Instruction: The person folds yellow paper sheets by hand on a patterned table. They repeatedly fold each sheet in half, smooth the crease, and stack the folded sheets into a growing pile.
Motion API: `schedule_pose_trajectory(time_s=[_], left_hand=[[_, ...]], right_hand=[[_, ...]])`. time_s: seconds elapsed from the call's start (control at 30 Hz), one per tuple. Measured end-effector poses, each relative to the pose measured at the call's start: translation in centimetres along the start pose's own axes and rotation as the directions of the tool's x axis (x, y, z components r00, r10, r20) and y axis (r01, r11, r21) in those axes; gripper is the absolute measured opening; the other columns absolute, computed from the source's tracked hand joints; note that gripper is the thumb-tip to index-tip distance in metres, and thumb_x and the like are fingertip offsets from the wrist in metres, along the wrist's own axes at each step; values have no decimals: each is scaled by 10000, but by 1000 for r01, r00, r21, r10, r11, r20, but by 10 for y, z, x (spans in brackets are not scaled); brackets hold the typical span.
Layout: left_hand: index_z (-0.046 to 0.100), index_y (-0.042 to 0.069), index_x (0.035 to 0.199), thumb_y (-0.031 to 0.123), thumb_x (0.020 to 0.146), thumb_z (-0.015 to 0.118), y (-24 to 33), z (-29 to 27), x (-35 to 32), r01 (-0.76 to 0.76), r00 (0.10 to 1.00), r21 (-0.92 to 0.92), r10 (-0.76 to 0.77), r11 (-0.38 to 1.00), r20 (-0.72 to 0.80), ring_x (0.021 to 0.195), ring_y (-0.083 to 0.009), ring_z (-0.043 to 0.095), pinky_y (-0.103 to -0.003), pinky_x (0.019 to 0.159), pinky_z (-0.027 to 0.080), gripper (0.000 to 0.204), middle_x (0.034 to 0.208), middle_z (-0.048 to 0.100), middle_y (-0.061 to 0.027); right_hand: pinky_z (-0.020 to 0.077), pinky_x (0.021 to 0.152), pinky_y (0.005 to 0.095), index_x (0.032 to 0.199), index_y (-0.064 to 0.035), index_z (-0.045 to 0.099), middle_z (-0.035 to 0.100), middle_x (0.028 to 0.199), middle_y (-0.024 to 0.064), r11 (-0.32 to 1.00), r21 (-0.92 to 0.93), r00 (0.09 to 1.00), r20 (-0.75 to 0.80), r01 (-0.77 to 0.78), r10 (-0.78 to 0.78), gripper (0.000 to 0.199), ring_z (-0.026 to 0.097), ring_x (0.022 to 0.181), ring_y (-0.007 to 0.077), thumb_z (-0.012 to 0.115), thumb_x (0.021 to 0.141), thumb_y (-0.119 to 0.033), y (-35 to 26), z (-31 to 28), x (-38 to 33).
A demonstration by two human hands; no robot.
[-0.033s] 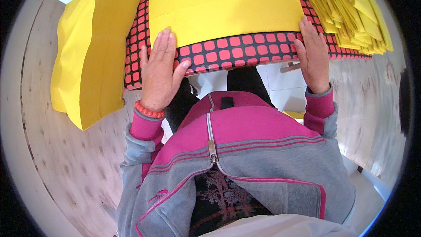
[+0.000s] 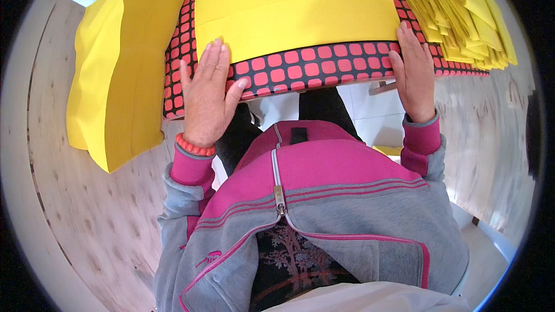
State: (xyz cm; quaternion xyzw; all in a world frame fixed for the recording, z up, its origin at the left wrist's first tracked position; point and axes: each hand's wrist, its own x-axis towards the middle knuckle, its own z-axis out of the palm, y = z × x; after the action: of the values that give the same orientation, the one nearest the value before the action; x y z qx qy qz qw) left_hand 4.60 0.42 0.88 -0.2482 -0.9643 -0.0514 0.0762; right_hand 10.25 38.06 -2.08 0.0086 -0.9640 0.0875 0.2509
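A folded sheet of yellow fabric [image 2: 295,20] lies flat in front of me, its fold line running across from left to right. It rests on a cloth [image 2: 289,72] patterned with red rounded squares on black. My left hand [image 2: 207,95], with a red bead bracelet at the wrist, is laid flat with fingertips on the sheet's near left corner, thumb spread. At the near right corner my right hand [image 2: 415,75] is stretched out, fingertips by the sheet's edge. Neither hand grips anything.
On the left, a large yellow fabric piece [image 2: 115,75] hangs in a bend over the wooden surface [image 2: 75,208]. To the right stands a heap of folded yellow pieces [image 2: 462,17], partly on the patterned cloth. A pale wooden surface [image 2: 485,115] extends beyond it.
My left hand has shifted very slightly left, its index finger a little further apart. The right hand and the yellow sheet look almost unchanged.
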Motion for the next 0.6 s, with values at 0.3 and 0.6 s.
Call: schedule_pose_trajectory(time_s=[0.3,0.6], left_hand=[[553,19,1337,209,901,641,36,0,70,-428,893,-29,418,903,-165,1220,-354,585,-502,1046,455,484,1332,596,-205],[607,32,1148,84,841,562,39,1,94,-408,909,47,410,912,-71,928,-313,675,-411,892,529,315,993,673,-122]], right_hand=[[359,1129,493,1355,-8,550,572,1387,197,943,166,956,5,289,-294,593,512,1321,352,717,883,-326,-31,-1,36],[464,1039,424,1359,-14,531,586,1357,196,890,265,916,56,371,-398,556,569,1236,373,665,820,-19,-15,1,64]])
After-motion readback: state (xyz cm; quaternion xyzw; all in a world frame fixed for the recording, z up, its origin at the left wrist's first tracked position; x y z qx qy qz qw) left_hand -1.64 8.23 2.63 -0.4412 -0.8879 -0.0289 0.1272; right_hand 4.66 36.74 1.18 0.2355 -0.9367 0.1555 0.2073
